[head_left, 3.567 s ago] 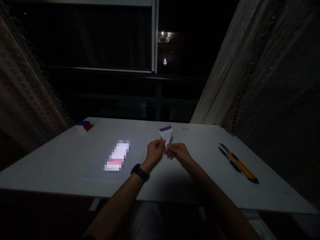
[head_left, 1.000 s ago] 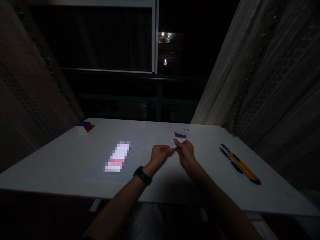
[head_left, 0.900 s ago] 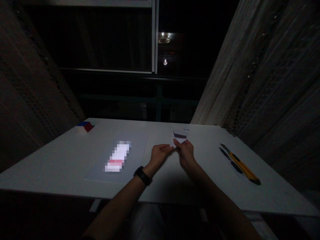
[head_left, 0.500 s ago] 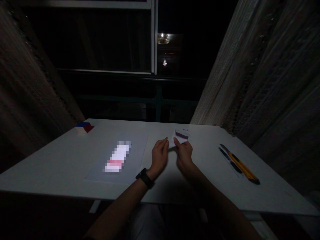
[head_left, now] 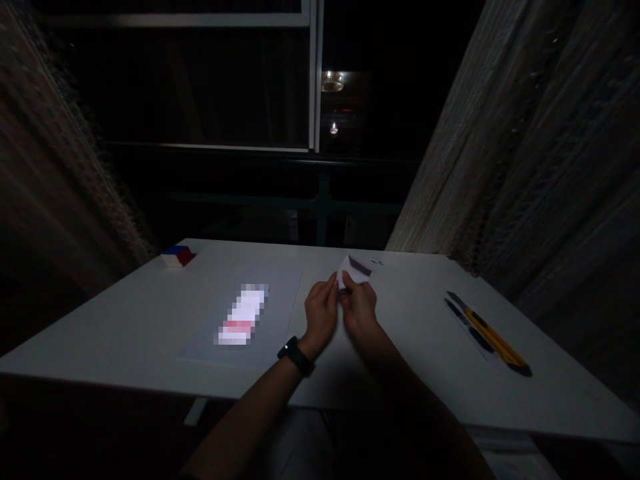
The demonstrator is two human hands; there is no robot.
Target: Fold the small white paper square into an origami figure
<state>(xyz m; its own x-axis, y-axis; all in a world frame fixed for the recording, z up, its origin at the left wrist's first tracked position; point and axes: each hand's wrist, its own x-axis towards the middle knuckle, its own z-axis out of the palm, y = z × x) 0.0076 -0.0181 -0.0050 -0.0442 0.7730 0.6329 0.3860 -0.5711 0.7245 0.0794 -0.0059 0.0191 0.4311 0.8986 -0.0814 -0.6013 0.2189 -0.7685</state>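
A small folded piece of white paper (head_left: 355,269) is held up over the middle of the table, one flap of it in shadow. My left hand (head_left: 321,312) pinches its near left edge and wears a dark watch (head_left: 296,355) at the wrist. Close against it, my right hand (head_left: 361,308) grips the paper from the right, thumb on top. The lower part of the paper is hidden by my fingers.
On the white table (head_left: 400,373), a glowing blurred-out screen (head_left: 243,313) lies on a white sheet (head_left: 287,297) to the left. A red, white and blue block (head_left: 179,256) stands far left. At right lie a yellow utility knife (head_left: 495,337) and a dark pen (head_left: 467,325). Small scraps (head_left: 377,262) lie behind my hands.
My right hand has moved left, close against my left hand, and the folded paper is now tilted more upright. The whole view has shifted slightly.
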